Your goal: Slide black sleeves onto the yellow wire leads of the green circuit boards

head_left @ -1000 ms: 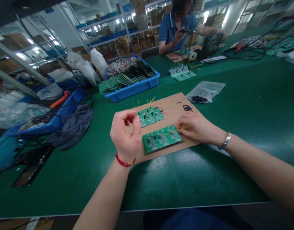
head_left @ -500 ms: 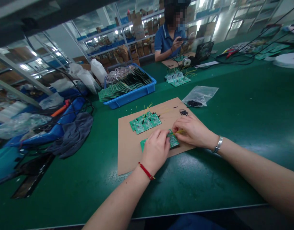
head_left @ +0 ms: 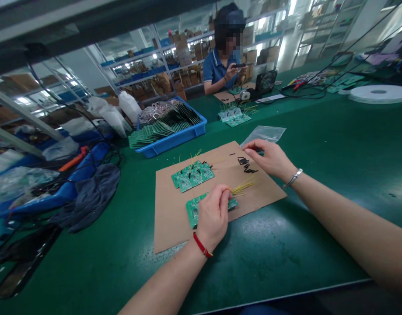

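Note:
My left hand rests over a green circuit board near the front of the cardboard sheet. Its thumb and forefinger pinch a bundle of thin yellow wires, whose loose ends fan out to the right. The hand covers much of that board. My right hand hovers at the sheet's right edge, in front of a clear plastic bag. Its fingertips are drawn together; anything between them is too small to make out. Short black tubes lie just left of it.
Behind the left hand, more circuit boards with wires lie on the cardboard. A blue bin packed with boards stands farther back. Across the green table, a person handles a dark tool near other boards. A dark cloth lies left.
My right hand has left the yellow wires and moved up and right toward the bag. My left hand now pinches the wire bundle. The view has shifted slightly.

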The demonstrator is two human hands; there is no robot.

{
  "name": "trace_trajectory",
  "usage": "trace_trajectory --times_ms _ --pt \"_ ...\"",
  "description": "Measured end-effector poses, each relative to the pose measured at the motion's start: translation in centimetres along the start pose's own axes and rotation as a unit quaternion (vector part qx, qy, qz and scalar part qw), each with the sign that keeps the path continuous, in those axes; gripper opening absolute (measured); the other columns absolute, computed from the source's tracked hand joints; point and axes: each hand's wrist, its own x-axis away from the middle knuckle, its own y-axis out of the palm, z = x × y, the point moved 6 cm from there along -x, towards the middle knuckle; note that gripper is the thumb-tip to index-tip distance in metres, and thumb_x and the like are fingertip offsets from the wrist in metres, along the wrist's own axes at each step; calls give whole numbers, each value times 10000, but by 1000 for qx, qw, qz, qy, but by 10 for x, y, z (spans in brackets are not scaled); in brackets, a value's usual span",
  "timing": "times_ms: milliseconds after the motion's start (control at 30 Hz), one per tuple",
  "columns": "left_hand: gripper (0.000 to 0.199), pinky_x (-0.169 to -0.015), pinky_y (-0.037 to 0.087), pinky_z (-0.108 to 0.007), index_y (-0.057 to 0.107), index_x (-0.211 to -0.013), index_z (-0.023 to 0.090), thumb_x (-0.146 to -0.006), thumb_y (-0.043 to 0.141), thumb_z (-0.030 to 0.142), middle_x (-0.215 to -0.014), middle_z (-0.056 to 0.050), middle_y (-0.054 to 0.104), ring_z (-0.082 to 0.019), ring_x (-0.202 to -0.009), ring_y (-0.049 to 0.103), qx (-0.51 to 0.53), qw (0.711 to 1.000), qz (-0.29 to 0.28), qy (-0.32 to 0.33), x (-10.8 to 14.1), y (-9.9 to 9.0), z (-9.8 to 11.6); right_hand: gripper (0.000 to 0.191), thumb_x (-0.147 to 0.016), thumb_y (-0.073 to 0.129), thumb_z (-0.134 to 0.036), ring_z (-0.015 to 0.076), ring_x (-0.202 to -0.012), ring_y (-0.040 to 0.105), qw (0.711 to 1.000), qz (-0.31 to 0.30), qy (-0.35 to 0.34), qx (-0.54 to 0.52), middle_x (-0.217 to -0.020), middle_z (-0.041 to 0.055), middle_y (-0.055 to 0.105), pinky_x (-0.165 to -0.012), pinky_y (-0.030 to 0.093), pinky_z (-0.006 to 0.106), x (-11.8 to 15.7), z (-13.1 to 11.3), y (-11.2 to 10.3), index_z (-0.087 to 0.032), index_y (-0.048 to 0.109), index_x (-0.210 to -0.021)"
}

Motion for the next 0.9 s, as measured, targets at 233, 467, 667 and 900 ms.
trace_trajectory --times_ms 233,467,667,900 --pt "200 -664 404 -240 534 -913 196 -976 354 259 -730 12 581 -120 -682 559 24 999 16 -26 5 0 -9 240 -852 525 -300 254 -920 628 952 -147 31 265 -977 73 729 -762 411 353 -27 46 41 -233 739 -938" --pt "210 -658 403 -249 547 -875 193 -966 366 248 -778 -13 605 -139 -734 576 3 1000 -3 -18 4 -1 -7 264 -829 561 -388 276 -847 615 937 -145 13 318 -830 116 717 -719 348 368 -24 35 53 -206 750 -803" --pt "201 -665 403 -256 541 -879 196 -965 363 228 -782 -13 591 -143 -738 569 -14 1000 -18 -1 5 2 -6 213 -832 558 -306 249 -798 613 931 -167 -23 323 -796 106 713 -701 317 353 -20 20 57 -180 720 -774" --pt "210 -668 399 -254 548 -860 186 -963 372 237 -765 -18 591 -145 -741 566 -16 1000 -15 -1 5 2 -4 264 -861 446 -236 255 -847 584 922 -157 -80 344 -883 163 699 -737 304 359 -9 12 66 -102 667 -811"
